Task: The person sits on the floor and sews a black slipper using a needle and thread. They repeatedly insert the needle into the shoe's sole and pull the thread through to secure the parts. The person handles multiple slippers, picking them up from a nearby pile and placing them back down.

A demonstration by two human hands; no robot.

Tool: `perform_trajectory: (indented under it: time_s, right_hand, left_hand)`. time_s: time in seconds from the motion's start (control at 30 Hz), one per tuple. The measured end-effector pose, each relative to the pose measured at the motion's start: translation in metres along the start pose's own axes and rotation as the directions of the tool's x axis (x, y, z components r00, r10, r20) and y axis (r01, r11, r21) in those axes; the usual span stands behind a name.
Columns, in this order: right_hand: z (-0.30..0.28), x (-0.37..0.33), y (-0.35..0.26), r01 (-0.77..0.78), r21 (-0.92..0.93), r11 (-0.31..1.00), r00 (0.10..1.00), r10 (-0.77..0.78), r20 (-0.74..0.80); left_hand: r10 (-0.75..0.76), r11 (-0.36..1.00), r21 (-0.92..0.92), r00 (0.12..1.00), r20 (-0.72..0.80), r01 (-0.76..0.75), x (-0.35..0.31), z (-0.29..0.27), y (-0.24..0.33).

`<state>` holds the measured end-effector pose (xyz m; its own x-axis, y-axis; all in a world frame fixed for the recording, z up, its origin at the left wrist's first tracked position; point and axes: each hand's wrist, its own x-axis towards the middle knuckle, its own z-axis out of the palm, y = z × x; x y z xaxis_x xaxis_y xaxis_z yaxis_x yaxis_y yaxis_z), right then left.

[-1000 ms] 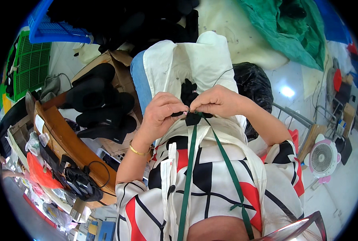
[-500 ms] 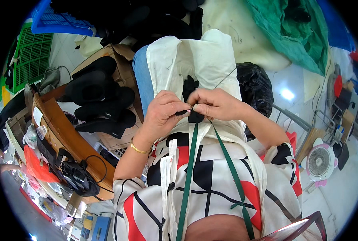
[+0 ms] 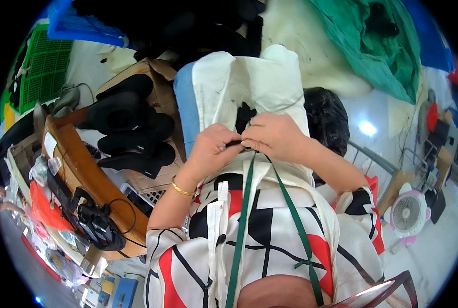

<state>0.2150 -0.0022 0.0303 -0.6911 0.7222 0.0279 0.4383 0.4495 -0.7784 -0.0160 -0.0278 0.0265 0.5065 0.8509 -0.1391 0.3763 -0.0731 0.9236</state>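
Observation:
My left hand point(image 3: 216, 148) and my right hand point(image 3: 274, 136) meet above my lap, fingertips touching. The left thumb and forefinger are pinched together; the right fingers curl inward against them. Between them is a small black cloth piece point(image 3: 245, 116), whose crumpled upper end shows beyond my fingers. My fingers hide the exact spot being gripped. A green strap point(image 3: 243, 215) hangs down my front, and its two lengths run to just below the hands. A cream apron point(image 3: 278, 77) covers my lap beneath them.
At left, several black padded, rounded pieces point(image 3: 121, 110) lie by a brown wooden table point(image 3: 75, 169) and a cardboard box point(image 3: 159, 72). A black plastic bag point(image 3: 325, 120) sits right of my lap. Farther out are a green sack point(image 3: 378, 46), a blue crate point(image 3: 80, 31) and a white fan point(image 3: 408, 210).
My right hand has turned and its fingers have curled in more closely. Both hands sit slightly lower in view, and less of the black cloth shows below them.

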Motion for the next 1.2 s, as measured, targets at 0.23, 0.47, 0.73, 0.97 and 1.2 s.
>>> perform_trajectory:
  time_s: [0.23, 0.47, 0.73, 0.97, 1.2]
  right_hand:
    - [0.006, 0.013, -0.038, 0.211, -0.012, 0.977, 0.962, -0.21, -0.177]
    - [-0.021, -0.003, -0.007, -0.231, 0.951, 0.204, 0.822, 0.564, 0.079]
    - [-0.105, -0.011, 0.05, 0.593, 0.775, 0.217, 0.424, 0.734, -0.53]
    - [0.013, 0.024, 0.006, -0.173, 0.457, 0.872, 0.961, 0.251, -0.115]
    - [0.02, 0.037, -0.005, -0.172, 0.39, 0.905, 0.975, 0.212, -0.061]
  left_hand:
    - [0.101, 0.987, 0.132, 0.993, -0.061, -0.093, 0.0, 0.006, -0.004]
    - [0.116, 0.982, 0.17, 0.967, -0.227, -0.078, 0.002, -0.004, -0.011]
    - [0.015, 0.994, 0.106, 0.942, -0.337, 0.023, -0.01, -0.011, -0.039]
    - [-0.034, 0.995, -0.1, 0.943, -0.331, 0.001, -0.01, -0.009, -0.024]
    - [-0.39, 0.894, -0.445, 0.387, -0.836, -0.06, -0.066, -0.03, -0.058]
